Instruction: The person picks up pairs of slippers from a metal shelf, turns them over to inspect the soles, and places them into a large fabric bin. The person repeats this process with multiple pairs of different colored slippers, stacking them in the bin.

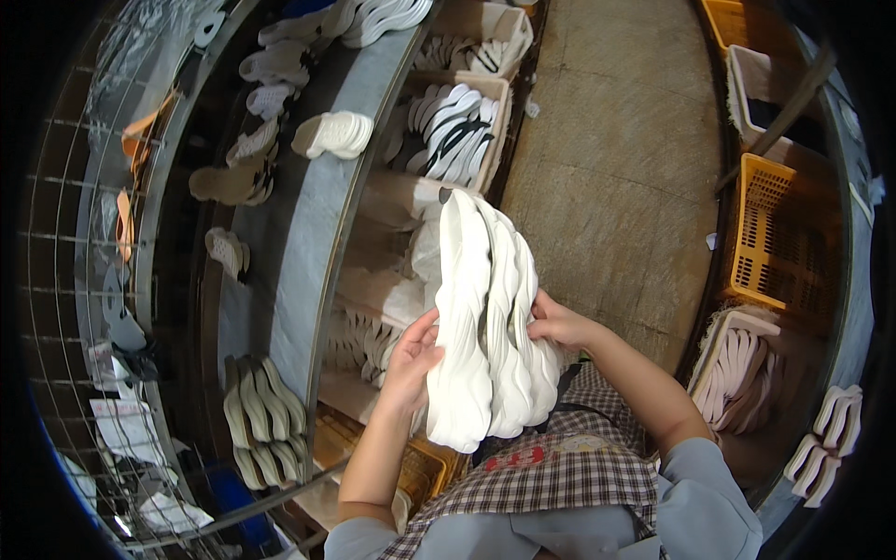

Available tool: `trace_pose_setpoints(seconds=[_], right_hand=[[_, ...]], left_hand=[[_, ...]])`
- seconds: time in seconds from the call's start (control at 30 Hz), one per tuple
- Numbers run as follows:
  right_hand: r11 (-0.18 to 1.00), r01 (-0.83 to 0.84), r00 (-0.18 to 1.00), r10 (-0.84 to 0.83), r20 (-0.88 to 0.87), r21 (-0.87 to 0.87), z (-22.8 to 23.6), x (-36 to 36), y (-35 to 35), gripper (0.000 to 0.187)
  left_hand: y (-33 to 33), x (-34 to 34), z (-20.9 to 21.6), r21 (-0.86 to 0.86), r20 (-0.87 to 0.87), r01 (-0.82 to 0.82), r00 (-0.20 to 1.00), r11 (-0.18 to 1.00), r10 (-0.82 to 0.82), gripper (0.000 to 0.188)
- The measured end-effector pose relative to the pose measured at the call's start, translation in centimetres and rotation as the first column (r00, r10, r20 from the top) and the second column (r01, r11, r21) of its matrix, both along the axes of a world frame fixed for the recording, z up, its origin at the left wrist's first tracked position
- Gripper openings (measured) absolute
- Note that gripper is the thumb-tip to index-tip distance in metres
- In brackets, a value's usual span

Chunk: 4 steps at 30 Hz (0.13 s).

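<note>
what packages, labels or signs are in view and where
Paper slips: white, crumpled, on the wire rack at lower left.
Cardboard boxes: tan, open, under the bench, holding white soles.
Crates: orange plastic mesh, at right.
No screens or signs.

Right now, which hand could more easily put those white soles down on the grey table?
Probably the left hand. It grips the white soles on the side toward the grey table, while the right hand is on the far side.
</note>
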State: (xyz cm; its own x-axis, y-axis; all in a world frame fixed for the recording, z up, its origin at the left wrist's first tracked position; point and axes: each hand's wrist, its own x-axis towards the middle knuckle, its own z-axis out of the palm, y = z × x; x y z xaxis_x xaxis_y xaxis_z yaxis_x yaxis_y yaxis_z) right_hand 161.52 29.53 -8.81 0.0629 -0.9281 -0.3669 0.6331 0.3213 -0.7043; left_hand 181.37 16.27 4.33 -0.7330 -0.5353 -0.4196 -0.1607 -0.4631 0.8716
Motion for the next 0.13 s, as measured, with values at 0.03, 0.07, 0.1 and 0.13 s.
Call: trace_pose_setpoints(seconds=[0.03,0.07,0.1,0.13], right_hand=[[0.999,0.008,1.000,-0.007,0.028,-0.031,-0.1,0.3,0.4,0.101],[0.999,0.012,0.999,-0.010,0.045,-0.038,-0.2,0.7,0.7,0.101],[0.997,0.014,0.998,-0.009,0.065,-0.073,-0.3,1.2,0.9,0.101],[0.997,-0.006,0.997,0.012,0.078,-0.079,-0.5,1.7,0.8,0.100]], left_hand=[[0.4,0.6,-0.7,0.034,-0.077,-0.017,0.997,0.999,0.019,0.051],[0.7,1.1,-1.4,0.069,-0.182,-0.027,0.983,0.997,0.040,0.054],[1.1,1.3,-2.7,-0.159,0.012,-0.178,0.983,0.971,0.183,0.069],[1.2,2.6,-2.8,-0.155,-0.009,-0.207,0.978,0.966,0.208,0.069]])
